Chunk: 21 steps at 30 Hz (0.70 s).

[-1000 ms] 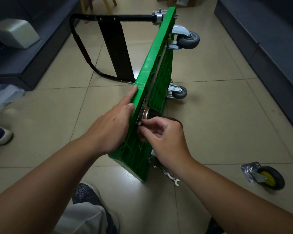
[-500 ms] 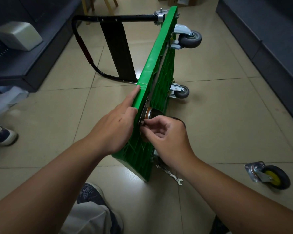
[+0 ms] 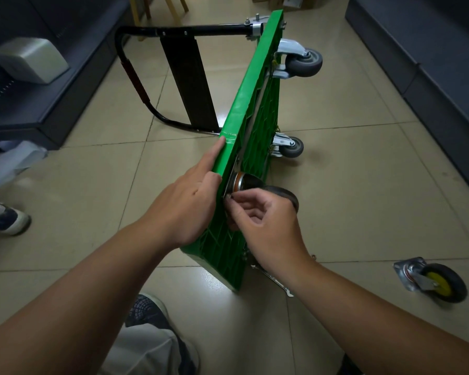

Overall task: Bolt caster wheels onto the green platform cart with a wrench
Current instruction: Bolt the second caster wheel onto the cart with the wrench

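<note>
Here, the green platform cart stood on its long edge through the middle of the frame, with the left hand laid against its upper rim, index finger straight. Just right of that rim, the right hand pinched a small fastener at the plate of a black caster. A wrench lay on the floor below that wrist, and a loose caster at lower right.

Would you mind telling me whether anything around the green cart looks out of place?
One caster wheel lies unmounted on the floor, right of the green cart, which stands tipped on its long edge. The wrench lies unused on the floor by the cart's near corner.
</note>
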Each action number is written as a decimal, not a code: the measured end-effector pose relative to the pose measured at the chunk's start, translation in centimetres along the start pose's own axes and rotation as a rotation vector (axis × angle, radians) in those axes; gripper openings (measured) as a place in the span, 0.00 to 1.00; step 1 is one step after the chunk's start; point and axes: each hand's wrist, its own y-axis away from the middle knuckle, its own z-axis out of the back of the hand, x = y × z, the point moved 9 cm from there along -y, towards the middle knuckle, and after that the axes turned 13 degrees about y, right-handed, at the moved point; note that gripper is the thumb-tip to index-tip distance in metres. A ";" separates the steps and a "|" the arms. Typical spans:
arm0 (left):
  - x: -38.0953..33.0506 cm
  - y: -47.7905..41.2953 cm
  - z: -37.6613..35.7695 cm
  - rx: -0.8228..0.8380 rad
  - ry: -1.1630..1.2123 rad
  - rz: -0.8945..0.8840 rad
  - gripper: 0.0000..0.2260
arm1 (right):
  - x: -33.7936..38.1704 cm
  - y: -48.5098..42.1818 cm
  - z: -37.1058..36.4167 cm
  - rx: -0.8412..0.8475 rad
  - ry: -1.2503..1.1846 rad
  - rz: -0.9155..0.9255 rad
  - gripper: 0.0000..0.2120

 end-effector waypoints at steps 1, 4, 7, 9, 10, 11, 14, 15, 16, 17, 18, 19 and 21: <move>0.0 0.0 0.0 -0.004 -0.003 0.000 0.26 | -0.4 0.3 -0.2 0.022 0.021 -0.015 0.03; -0.2 0.0 0.0 -0.008 0.001 0.000 0.25 | -0.5 1.0 -0.4 0.049 0.133 0.008 0.04; -0.1 0.1 -0.1 -0.006 -0.001 0.003 0.26 | 0.5 1.1 0.4 -0.010 0.119 0.063 0.10; -0.2 0.1 -0.1 -0.001 0.012 0.006 0.27 | 1.1 1.2 0.2 0.005 0.122 0.107 0.13; -0.2 0.1 -0.1 0.000 0.015 0.004 0.27 | 1.1 1.2 0.0 0.012 0.124 0.111 0.13; -0.2 0.2 -0.1 0.001 0.014 0.003 0.27 | 1.0 1.2 -0.1 0.014 0.124 0.104 0.13; -0.2 0.2 0.0 -0.004 0.017 -0.003 0.27 | 0.8 0.9 -0.1 0.017 0.142 0.084 0.12; -0.2 0.2 0.0 -0.007 0.014 -0.005 0.26 | 0.8 0.7 0.0 0.015 0.144 0.076 0.11; -0.1 0.2 0.0 -0.011 0.010 -0.006 0.25 | 0.7 0.4 0.2 0.009 0.135 0.066 0.10; -0.1 0.1 0.0 -0.015 0.005 -0.006 0.25 | 0.6 0.1 0.4 0.005 0.120 0.055 0.09; -0.1 0.1 -0.1 -0.018 0.001 -0.004 0.25 | 0.5 -0.1 0.4 0.003 0.107 0.046 0.07; 0.0 0.0 -0.1 -0.020 -0.003 -0.002 0.26 | 0.5 -0.3 0.4 0.003 0.103 0.038 0.06; 0.1 -0.1 -0.1 -0.028 -0.011 0.003 0.25 | 0.2 -0.5 0.2 0.012 0.084 0.001 0.04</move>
